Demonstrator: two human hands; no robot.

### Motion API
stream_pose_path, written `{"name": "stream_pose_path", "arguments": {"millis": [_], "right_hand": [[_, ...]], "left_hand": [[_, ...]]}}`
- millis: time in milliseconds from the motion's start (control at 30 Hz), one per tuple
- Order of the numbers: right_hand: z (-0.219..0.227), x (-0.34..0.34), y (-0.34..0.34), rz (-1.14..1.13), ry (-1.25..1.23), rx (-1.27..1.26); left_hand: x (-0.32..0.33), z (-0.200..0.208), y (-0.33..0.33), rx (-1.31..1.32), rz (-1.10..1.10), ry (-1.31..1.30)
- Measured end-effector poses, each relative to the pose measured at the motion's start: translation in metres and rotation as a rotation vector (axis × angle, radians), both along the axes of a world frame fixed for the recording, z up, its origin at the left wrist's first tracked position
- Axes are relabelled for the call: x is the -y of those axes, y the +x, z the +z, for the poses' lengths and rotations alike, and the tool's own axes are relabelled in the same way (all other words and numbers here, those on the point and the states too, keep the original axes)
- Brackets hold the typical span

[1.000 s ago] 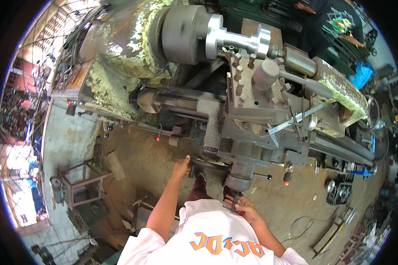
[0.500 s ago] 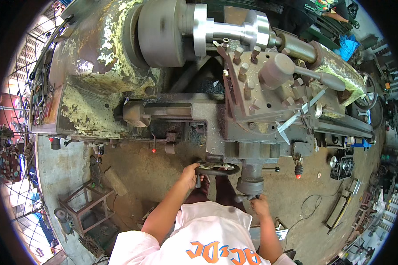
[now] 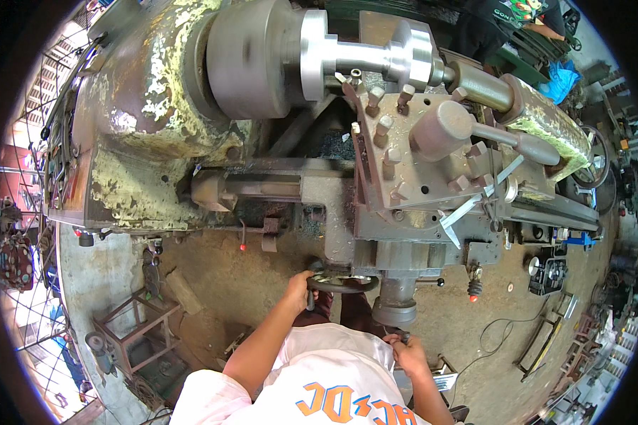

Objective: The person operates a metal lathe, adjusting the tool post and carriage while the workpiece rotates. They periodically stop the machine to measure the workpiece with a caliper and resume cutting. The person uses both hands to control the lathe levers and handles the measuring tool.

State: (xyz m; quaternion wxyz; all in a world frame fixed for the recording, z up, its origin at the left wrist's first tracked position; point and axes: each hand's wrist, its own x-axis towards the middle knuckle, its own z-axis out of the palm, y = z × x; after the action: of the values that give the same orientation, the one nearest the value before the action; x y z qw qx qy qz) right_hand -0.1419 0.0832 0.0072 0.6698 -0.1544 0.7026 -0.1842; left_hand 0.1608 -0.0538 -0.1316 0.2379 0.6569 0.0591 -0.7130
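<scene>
A metal lathe fills the space before me. My left hand (image 3: 300, 289) is closed at the left side of the black carriage handwheel (image 3: 344, 287), by its upright handle. To the right, my right hand (image 3: 409, 354) is closed round the small crank handle (image 3: 403, 338) below the cross-slide's round collar (image 3: 394, 312). Above, a shiny turned metal shaft (image 3: 361, 55) with wider ends runs between the chuck (image 3: 247, 60) and the tailstock (image 3: 539, 113). The chuck looks blurred. A cutting tool (image 3: 347, 83) sits in the tool post (image 3: 411, 156), its tip near the shaft.
A silver caliper (image 3: 475, 202) lies across the carriage, right of the tool post. Red-tipped levers (image 3: 242, 246) hang from the lathe's front. A metal frame stand (image 3: 138, 329) is at left on the floor. Another person (image 3: 507, 28) is at the far right.
My right hand has come down and slightly left with the crank handle, which has turned. My left hand stays at the handwheel. The whole machine sits slightly lower and further left in view.
</scene>
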Motion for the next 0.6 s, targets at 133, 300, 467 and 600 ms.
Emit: {"name": "stream_pose_path", "arguments": {"millis": [133,300,467,600], "right_hand": [[-0.032,0.002,-0.015,0.057,-0.117,-0.267],[-0.043,0.016,-0.022,0.180,-0.001,-0.292],[-0.012,0.041,-0.022,0.200,-0.322,-0.199],[0.005,0.061,-0.011,0.114,-0.452,-0.137]], "left_hand": [[0.002,0.004,-0.001,0.035,-0.010,-0.006],[0.004,0.009,-0.005,0.059,0.010,0.012],[0.000,0.013,-0.012,0.145,-0.015,-0.046],[-0.008,0.006,-0.016,0.140,-0.053,-0.136]]}}
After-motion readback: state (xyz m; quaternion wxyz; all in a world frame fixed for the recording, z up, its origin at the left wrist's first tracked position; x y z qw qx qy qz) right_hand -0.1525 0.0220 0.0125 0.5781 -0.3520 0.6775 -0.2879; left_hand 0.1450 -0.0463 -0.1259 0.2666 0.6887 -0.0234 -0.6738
